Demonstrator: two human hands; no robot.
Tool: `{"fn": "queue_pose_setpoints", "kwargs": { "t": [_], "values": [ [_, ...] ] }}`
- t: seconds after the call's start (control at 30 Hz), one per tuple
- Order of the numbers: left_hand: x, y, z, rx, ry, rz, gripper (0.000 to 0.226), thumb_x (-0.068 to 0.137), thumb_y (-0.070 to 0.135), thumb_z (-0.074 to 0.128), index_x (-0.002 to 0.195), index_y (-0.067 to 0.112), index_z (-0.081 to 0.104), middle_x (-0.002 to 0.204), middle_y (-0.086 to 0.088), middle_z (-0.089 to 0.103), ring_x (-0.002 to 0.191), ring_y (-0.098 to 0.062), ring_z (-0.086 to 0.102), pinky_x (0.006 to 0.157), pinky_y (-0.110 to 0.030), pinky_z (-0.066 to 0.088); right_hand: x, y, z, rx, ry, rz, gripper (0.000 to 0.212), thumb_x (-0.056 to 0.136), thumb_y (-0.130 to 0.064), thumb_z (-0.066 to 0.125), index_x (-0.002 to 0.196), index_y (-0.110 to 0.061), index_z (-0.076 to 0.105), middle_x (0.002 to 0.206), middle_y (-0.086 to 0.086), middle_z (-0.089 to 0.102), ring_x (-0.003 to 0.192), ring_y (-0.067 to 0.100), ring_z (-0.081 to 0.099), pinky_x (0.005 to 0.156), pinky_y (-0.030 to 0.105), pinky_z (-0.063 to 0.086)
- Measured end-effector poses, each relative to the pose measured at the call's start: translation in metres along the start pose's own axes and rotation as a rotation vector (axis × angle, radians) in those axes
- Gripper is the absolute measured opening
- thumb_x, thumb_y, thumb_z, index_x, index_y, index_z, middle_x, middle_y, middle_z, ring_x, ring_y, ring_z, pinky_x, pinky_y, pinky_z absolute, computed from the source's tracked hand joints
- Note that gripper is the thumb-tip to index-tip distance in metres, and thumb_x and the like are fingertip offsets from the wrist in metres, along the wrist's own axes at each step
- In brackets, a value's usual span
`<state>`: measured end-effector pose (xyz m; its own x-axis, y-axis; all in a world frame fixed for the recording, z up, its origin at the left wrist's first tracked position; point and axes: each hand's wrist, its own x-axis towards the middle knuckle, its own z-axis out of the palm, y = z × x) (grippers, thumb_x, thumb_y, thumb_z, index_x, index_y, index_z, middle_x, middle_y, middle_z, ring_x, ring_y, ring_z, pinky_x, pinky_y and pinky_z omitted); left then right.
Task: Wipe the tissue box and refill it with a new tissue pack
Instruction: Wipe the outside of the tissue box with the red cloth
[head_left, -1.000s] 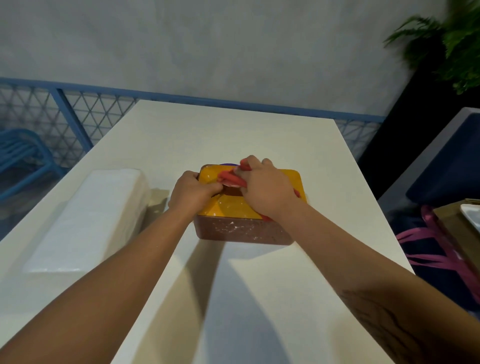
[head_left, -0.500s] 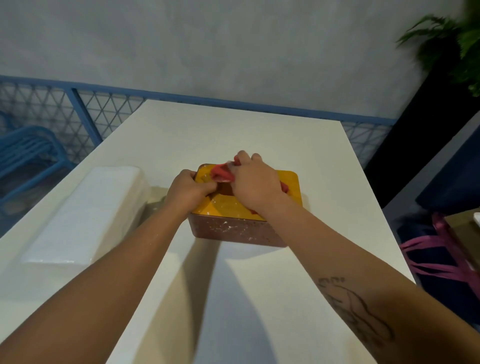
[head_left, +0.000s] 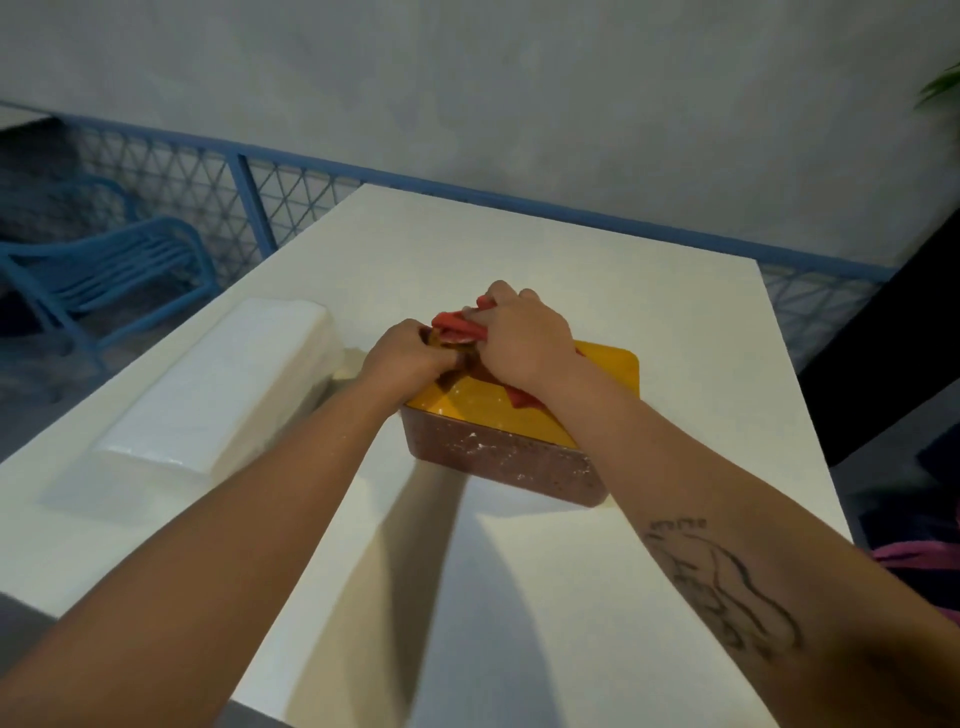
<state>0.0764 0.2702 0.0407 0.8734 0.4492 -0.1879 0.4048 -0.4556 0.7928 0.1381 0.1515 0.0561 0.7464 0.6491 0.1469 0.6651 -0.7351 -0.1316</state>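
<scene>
A tissue box (head_left: 506, 457) with a yellow lid and a speckled brown body sits mid-table, turned at an angle. My left hand (head_left: 402, 358) grips its far left corner. My right hand (head_left: 522, 338) lies on the lid's far left part, fingers curled round a red cloth (head_left: 454, 327) that bunches out beyond the knuckles and shows again under the wrist. The lid's opening is hidden under the hands. A white tissue pack (head_left: 223, 395) in clear wrap lies to the left of the box.
The white table (head_left: 571, 597) runs to a blue mesh railing (head_left: 249, 192) at the far edge. A blue chair (head_left: 109, 270) stands beyond the left edge. Dark furniture and a pink strap (head_left: 919, 553) lie off the right edge.
The view has swung left, and the box now sits at an angle. My right hand has slid the red cloth toward the lid's far left corner. The left hand keeps its grip.
</scene>
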Motion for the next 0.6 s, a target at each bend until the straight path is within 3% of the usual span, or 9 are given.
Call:
{"fn": "queue_pose_setpoints", "kwargs": {
  "t": [0.07,0.17,0.33,0.43,0.53,0.6],
  "values": [
    [0.002,-0.002,0.001,-0.002,0.004,0.018,0.023,0.073,0.027,0.072,0.072,0.019,0.051,0.073,-0.002,0.054,0.074,-0.021,0.053,0.072,-0.035,0.043,-0.003,0.005,-0.005,0.061,-0.058,-0.1,0.037,0.096,-0.032,0.045,0.132,-0.038,0.051,0.136,-0.005,0.044,0.116,0.021,0.043,0.086,0.033,0.041],
    [0.003,-0.005,0.003,-0.019,0.037,0.007,0.019,0.073,0.022,0.071,0.082,0.016,0.055,0.076,-0.001,0.056,0.077,-0.021,0.054,0.07,-0.033,0.043,-0.005,0.023,-0.011,0.11,-0.13,-0.166,0.034,0.095,-0.033,0.046,0.128,-0.034,0.055,0.136,-0.008,0.045,0.116,0.02,0.045,0.086,0.032,0.041],
    [-0.001,-0.001,0.002,-0.041,0.025,-0.024,0.035,0.066,0.031,0.073,0.091,0.014,0.056,0.079,-0.001,0.058,0.073,-0.017,0.056,0.07,-0.035,0.047,0.013,0.013,-0.003,0.06,-0.034,-0.081,0.036,0.095,-0.026,0.046,0.13,-0.032,0.055,0.132,-0.004,0.048,0.112,0.021,0.047,0.084,0.032,0.042],
    [-0.001,-0.002,0.003,-0.065,0.022,0.002,0.047,0.06,0.034,0.072,0.101,0.013,0.062,0.093,-0.006,0.067,0.088,-0.023,0.063,0.082,-0.041,0.053,0.025,-0.001,0.004,0.081,-0.031,-0.053,0.037,0.095,-0.026,0.046,0.131,-0.03,0.053,0.13,-0.003,0.051,0.112,0.021,0.047,0.081,0.029,0.04],
    [0.0,-0.004,0.004,-0.122,0.023,0.01,0.031,0.067,0.025,0.075,0.095,0.017,0.065,0.096,-0.008,0.069,0.09,-0.025,0.064,0.086,-0.043,0.053,0.021,-0.001,0.002,0.09,-0.068,-0.114,0.04,0.093,-0.024,0.047,0.131,-0.035,0.052,0.133,-0.006,0.048,0.113,0.02,0.045,0.084,0.03,0.041],
    [0.001,-0.005,0.004,-0.149,0.018,0.002,0.035,0.056,0.032,0.073,0.087,0.016,0.068,0.083,-0.005,0.069,0.079,-0.022,0.064,0.079,-0.039,0.054,0.012,0.005,-0.003,0.107,-0.108,-0.163,0.039,0.093,-0.023,0.048,0.128,-0.036,0.055,0.135,-0.01,0.046,0.114,0.02,0.045,0.086,0.031,0.04]
  ]
}}
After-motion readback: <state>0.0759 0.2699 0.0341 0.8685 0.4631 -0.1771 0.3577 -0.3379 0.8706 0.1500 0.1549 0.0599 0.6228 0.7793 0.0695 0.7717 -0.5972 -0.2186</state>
